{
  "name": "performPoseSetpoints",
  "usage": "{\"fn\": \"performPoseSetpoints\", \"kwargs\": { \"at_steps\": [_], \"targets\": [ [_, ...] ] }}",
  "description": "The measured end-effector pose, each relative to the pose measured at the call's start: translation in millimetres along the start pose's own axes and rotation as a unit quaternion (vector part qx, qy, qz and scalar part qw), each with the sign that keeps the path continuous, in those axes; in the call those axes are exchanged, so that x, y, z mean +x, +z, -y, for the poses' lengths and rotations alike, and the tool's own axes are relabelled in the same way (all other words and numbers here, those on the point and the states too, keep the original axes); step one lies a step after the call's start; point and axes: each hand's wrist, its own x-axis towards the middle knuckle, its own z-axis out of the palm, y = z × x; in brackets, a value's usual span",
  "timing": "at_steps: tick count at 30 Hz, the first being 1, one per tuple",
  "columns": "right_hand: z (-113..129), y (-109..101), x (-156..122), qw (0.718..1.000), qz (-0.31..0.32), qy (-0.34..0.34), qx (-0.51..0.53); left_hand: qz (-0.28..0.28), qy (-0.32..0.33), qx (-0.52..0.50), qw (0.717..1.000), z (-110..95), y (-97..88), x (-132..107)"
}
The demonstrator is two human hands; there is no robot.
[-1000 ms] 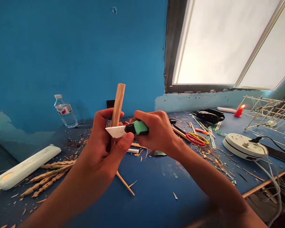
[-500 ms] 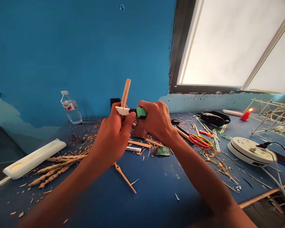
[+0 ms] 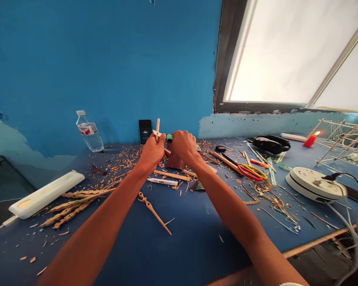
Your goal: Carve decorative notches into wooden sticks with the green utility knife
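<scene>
A pale wooden stick [image 3: 158, 124] stands nearly upright above the far part of the counter [image 3: 193, 234], its lower end inside the left hand [image 3: 152, 151]; the left fingers are clamped around it; the blade of a green-and-black utility knife [image 3: 170, 138] lies across the stick just above those fingers; the right hand [image 3: 183, 145] has its fingers clamped on the knife's handle; whether the left thumb touches the blade is too small to tell.

Behind the left hand, a black phone [image 3: 145, 131] leans on the blue wall [image 3: 122, 71] at the counter's far edge; below the hands lie a white marker [image 3: 164, 182] and, nearer the front edge, a carved stick [image 3: 153, 211] with a pointed end; wood shavings [image 3: 122, 159] spread around them.

Toward the counter's left edge, a bundle of notched sticks [image 3: 77, 202] lies beside a long white device [image 3: 47, 194]; a clear water bottle [image 3: 91, 137] stands farther back, near the far left corner; right of the right hand, red and yellow looped handles [image 3: 252, 172] lie among thin strips; a round white power strip [image 3: 314, 184] sits near the right end of the front edge; beyond it, toward the far right corner, a lit red candle [image 3: 310, 141] stands beside a thin stick framework [image 3: 343, 139].
</scene>
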Motion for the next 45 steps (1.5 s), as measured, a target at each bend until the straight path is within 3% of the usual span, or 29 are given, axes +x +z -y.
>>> {"fn": "performPoseSetpoints", "kwargs": {
  "at_steps": [5,12,16,24,28,35,38,41,45],
  "targets": [
    [-4.4,9.7,2.8,1.0,0.025,-0.012,-0.004,0.011,-0.05,-0.027,0.998,1.5,-1.2,0.3],
    [-13.8,-14.7,0.5,0.997,0.005,-0.08,0.002,0.112,-0.079,-0.118,0.983,-14.8,-31.5,-7.8],
    [-9.6,-21.9,-1.9,0.996,-0.014,-0.083,0.0,0.147,-0.057,-0.172,0.972,-20.0,-33.8,-9.1],
    [-7.5,-19.1,-2.0,0.996,-0.05,-0.068,-0.01,0.092,-0.021,-0.13,0.987,-1.0,-21.7,-3.4],
    [-6.4,-9.4,-2.3,0.998,-0.043,-0.04,-0.013,0.061,-0.034,-0.09,0.993,12.9,-18.7,-0.6],
    [4.9,0.7,-0.1,1.0,-0.023,0.013,0.012,0.029,-0.078,-0.082,0.993,15.2,-3.1,-7.3],
    [-11.6,-11.3,9.9,0.996,-0.034,0.075,0.026,0.041,-0.104,-0.088,0.99,22.2,13.4,-26.1],
    [-50.1,-26.6,19.7,0.987,-0.055,0.148,0.037,0.077,-0.127,-0.104,0.984,25.8,28.8,-46.4],
    [-100.2,-34.1,23.1,0.986,-0.007,0.139,0.087,0.125,-0.135,-0.167,0.969,7.3,30.3,-54.1]
  ]
}}
